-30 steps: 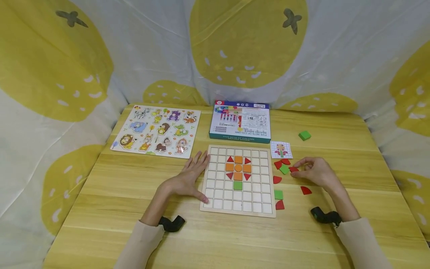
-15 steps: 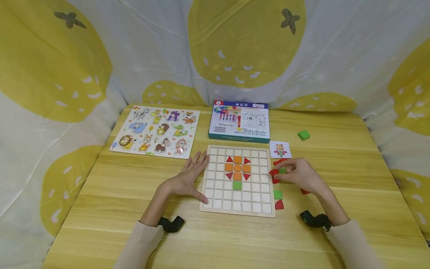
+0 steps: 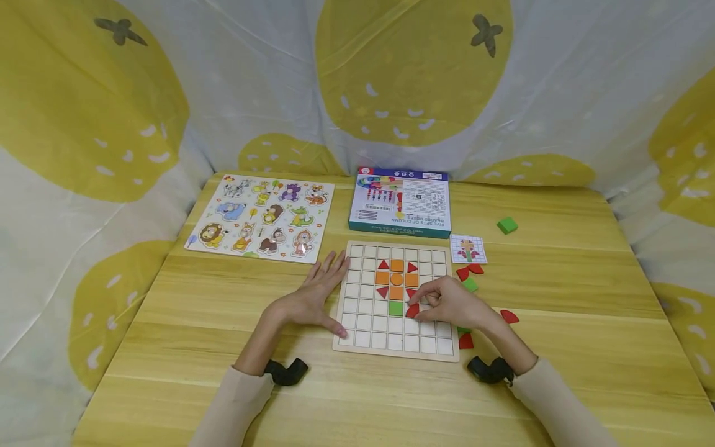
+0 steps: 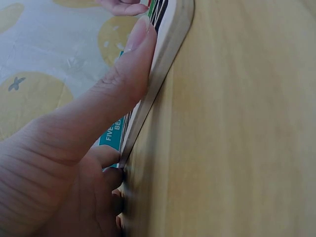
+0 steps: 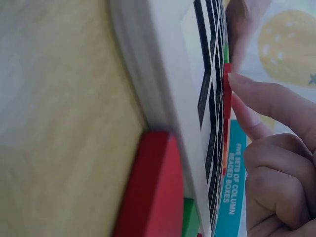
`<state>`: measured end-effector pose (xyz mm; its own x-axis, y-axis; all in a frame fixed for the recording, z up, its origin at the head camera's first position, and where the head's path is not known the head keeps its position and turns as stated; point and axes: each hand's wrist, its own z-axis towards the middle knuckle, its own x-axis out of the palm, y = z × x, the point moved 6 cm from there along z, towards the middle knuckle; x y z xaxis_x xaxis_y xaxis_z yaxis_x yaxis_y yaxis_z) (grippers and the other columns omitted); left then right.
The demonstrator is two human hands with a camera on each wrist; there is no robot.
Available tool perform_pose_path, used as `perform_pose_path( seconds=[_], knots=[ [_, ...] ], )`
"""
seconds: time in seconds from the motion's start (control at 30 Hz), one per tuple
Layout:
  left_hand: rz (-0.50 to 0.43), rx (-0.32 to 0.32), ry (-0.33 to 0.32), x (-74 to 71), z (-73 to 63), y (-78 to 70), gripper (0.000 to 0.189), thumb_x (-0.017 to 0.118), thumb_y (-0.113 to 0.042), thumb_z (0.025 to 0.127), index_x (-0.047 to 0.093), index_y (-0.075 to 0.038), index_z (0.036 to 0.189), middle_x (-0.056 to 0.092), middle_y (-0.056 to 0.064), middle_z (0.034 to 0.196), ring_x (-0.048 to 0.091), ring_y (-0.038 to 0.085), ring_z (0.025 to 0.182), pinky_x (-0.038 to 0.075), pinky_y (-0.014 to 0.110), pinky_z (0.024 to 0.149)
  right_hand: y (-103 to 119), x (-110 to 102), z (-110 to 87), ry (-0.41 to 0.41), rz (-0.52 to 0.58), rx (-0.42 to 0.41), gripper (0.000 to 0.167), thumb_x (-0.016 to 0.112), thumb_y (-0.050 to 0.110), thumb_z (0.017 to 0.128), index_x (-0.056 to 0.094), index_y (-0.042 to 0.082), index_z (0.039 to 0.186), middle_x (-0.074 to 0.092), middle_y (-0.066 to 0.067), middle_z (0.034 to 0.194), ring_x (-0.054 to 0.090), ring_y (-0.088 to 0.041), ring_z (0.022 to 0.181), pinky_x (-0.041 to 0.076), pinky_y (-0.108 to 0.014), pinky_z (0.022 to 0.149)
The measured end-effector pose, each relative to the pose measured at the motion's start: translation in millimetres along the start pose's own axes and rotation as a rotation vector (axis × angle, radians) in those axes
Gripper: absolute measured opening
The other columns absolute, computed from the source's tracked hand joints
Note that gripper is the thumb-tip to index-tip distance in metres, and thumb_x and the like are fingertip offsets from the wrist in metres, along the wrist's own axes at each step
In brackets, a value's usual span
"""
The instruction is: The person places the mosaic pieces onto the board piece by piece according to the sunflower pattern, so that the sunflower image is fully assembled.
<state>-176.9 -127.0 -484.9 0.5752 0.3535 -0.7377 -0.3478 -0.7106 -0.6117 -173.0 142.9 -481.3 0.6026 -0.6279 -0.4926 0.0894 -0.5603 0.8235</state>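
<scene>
A wooden grid board (image 3: pixel 370 339) lies in the middle of the table. My left hand (image 3: pixel 313 301) rests against its left edge, fingers spread, thumb (image 4: pixel 129 61) over the lower left corner. Between thumb and forefinger my right hand (image 3: pixel 452 303) pinches a red quarter-circle tile (image 3: pixel 412 311) at the cell right of the green square tile (image 3: pixel 395 308); the right wrist view also shows this red tile (image 5: pixel 227 91) at the fingertips. Above the green square, orange squares surround an orange circle (image 3: pixel 396 279), with red triangles (image 3: pixel 383 265) at the corners.
Right of the board lie several loose red quarter-circle tiles (image 3: pixel 509 316) and green squares (image 3: pixel 470 284), below a small pattern card (image 3: pixel 468 249). A green block (image 3: pixel 507 225) sits farther back. Behind stand a boxed set (image 3: pixel 399 205) and an animal puzzle board (image 3: pixel 259 217).
My right hand has carried a red quarter-circle tile leftward from the loose pieces onto the board, beside the green square. My left hand has stayed at the board's left edge.
</scene>
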Motion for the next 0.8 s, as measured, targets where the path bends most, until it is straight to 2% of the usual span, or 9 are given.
perform_pose_path(
  seconds=[0.37, 0.8],
  knots=[
    [0.006, 0.002, 0.003, 0.7, 1.1, 1.6, 0.146, 0.095, -0.052, 0.067, -0.003, -0.007, 0.167, -0.015, 0.012, 0.174, -0.02, 0.034, 0.161, -0.01, 0.057, 0.131, -5.3, -4.5, 1.3, 0.008, 0.076, 0.03, 0.023, 0.086, 0.014, 0.084, 0.082, 0.01, 0.106, 0.032, 0.004, 0.056, 0.03, -0.01, 0.051, 0.024, -0.021, 0.05],
    [-0.012, 0.007, -0.001, 0.1, 0.8, 0.2, 0.147, 0.096, -0.049, 0.065, -0.002, -0.006, 0.166, -0.014, 0.013, 0.174, -0.019, 0.035, 0.161, -0.009, 0.059, 0.131, -6.8, -4.3, 3.9, 0.025, 0.067, 0.015, 0.024, 0.087, 0.013, 0.083, 0.082, 0.006, 0.106, 0.032, 0.005, 0.055, 0.03, -0.01, 0.051, 0.022, -0.021, 0.049]
  ],
)
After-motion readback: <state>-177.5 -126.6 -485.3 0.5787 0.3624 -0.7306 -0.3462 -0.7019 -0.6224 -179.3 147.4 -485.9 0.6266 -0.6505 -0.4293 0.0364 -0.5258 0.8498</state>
